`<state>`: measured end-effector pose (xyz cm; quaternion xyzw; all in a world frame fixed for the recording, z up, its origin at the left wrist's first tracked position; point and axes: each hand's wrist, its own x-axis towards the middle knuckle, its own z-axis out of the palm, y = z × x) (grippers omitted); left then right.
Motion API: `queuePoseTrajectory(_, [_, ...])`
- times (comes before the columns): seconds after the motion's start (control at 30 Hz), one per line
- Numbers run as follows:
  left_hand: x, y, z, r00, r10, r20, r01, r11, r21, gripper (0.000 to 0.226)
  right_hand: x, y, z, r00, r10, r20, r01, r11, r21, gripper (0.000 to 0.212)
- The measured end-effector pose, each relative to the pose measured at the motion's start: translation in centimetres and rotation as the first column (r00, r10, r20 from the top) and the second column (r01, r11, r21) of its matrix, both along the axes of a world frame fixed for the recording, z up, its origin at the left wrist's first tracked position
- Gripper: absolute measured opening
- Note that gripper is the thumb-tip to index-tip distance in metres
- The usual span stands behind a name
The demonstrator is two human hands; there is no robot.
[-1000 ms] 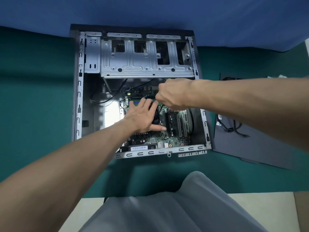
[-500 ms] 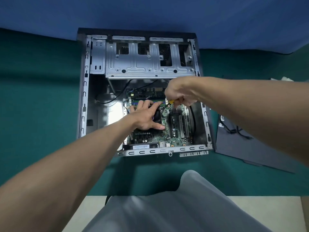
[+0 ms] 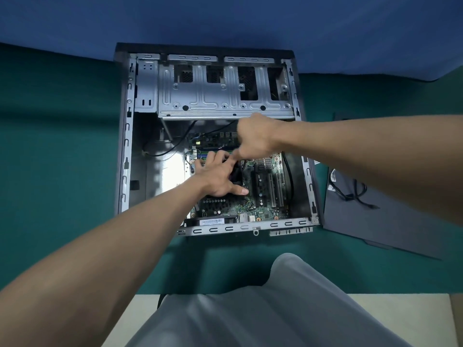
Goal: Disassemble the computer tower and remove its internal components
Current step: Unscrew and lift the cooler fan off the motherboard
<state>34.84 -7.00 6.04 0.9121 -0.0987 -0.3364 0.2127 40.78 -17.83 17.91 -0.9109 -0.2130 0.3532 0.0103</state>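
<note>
"Two hands are inside the computer tower (image 3: 125, 146), which lies on its side, open face up. Where does each one sit?"

"The left hand (image 3: 218, 176) lies flat on the black cooler (image 3: 236, 175) in the middle of the motherboard (image 3: 263, 209). Its fingers are straight and spread, and the thumb is stretched out sideways onto the board. It presses and clasps nothing."

"And the right hand (image 3: 255, 139)?"

"It's just beyond the left fingertips and touching them. The fingers are curled under and one finger points down at the board. That spot is blurred and the knuckles cover it, so I can't tell whether it pinches anything."

"What lies around the two hands?"

"On the thumb side of the left hand are a small silver heatsink (image 3: 265, 162) and the upright expansion slots (image 3: 275, 189). On its little-finger side there's bare case floor with thin black cables (image 3: 172, 149) looping across it. Past the right knuckles is the metal drive cage (image 3: 200, 96), which spans the far end of the case."

"Outside the case?"

"A green cloth (image 3: 62, 146) lies beneath it and a blue backdrop (image 3: 225, 21) stands behind. Under the right forearm, just beside the case, a dark side panel (image 3: 388, 216) lies flat with a loose black cable (image 3: 355, 194) on it. Nearest the camera is a knee in grey trousers (image 3: 288, 296)."
</note>
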Motion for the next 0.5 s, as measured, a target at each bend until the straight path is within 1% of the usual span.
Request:
queuePoseTrajectory(0.03, [0.0,0.0,0.1,1.000,0.005,0.001,-0.005,1.000,-0.004,0.096,0.2,-0.2,0.0,0.975,-0.209,-0.080,0.207,0.978,-0.022,0.032])
queuePoseTrajectory(0.07, [0.0,-0.1,0.2,1.000,0.010,0.003,-0.010,1.000,-0.009,0.097,0.6,-0.4,0.1,0.911,-0.377,-0.166,0.370,0.926,-0.076,0.026])
queuePoseTrajectory(0.1, [0.0,-0.1,0.3,1.000,0.012,0.004,-0.012,1.000,-0.012,0.097,0.8,-0.4,0.3,0.843,-0.477,-0.248,0.451,0.879,-0.156,0.022])
queuePoseTrajectory(0.13, [0.0,-0.2,0.4,1.000,0.012,0.002,-0.012,1.000,-0.013,0.097,0.9,-0.6,0.4,0.799,-0.514,-0.312,0.466,0.857,-0.219,0.022])
queuePoseTrajectory(0.17, [0.0,-0.2,0.4,1.000,0.012,0.000,-0.012,1.000,-0.012,0.097,0.8,-0.6,0.3,0.792,-0.506,-0.342,0.437,0.861,-0.261,0.022])
queuePoseTrajectory(0.2, [0.0,-0.2,0.4,1.000,0.013,-0.001,-0.013,1.000,-0.011,0.097,0.6,-0.6,0.1,0.822,-0.463,-0.331,0.385,0.881,-0.274,0.022])
queuePoseTrajectory(0.23, [0.0,-0.2,0.4,1.000,0.014,-0.002,-0.014,1.000,-0.011,0.098,0.4,-0.5,0.0,0.893,-0.363,-0.267,0.292,0.917,-0.270,0.020])
queuePoseTrajectory(0.27, [0.0,-0.2,0.4,1.000,0.015,-0.005,-0.016,1.000,-0.012,0.098,0.1,-0.6,0.0,0.961,-0.208,-0.180,0.152,0.948,-0.281,0.020])
queuePoseTrajectory(0.3, [0.0,-0.2,0.4,1.000,0.015,-0.007,-0.015,1.000,-0.013,0.098,-0.3,-0.7,0.1,0.996,-0.036,-0.087,0.010,0.959,-0.283,0.021])
queuePoseTrajectory(0.33, [0.0,-0.2,0.3,1.000,0.014,-0.006,-0.014,1.000,-0.012,0.098,-0.6,-1.0,0.4,0.992,0.125,-0.008,-0.122,0.946,-0.299,0.023])
queuePoseTrajectory(0.37, [0.0,-0.2,0.2,1.000,0.014,-0.002,-0.014,1.000,-0.009,0.098,-0.9,-1.3,0.6,0.955,0.292,0.051,-0.260,0.909,-0.327,0.025])
queuePoseTrajectory(0.4, [0.0,-0.2,0.2,1.000,0.014,0.001,-0.014,1.000,-0.003,0.098,-1.1,-1.5,0.8,0.876,0.471,0.105,-0.408,0.840,-0.358,0.026])
queuePoseTrajectory(0.43, [0.0,-0.3,0.2,1.000,0.011,0.002,-0.011,1.000,0.005,0.097,-1.4,-1.6,0.7,0.768,0.624,0.140,-0.536,0.748,-0.391,0.025])
queuePoseTrajectory(0.47, [0.0,-0.2,0.2,1.000,0.006,0.004,-0.007,1.000,0.014,0.096,-1.6,-1.5,0.6,0.663,0.730,0.169,-0.627,0.664,-0.407,0.024])
queuePoseTrajectory(0.5, [0.0,-0.2,0.1,1.000,0.004,0.007,-0.004,1.000,0.020,0.095,-1.7,-1.3,0.4,0.612,0.771,0.179,-0.667,0.624,-0.408,0.022])
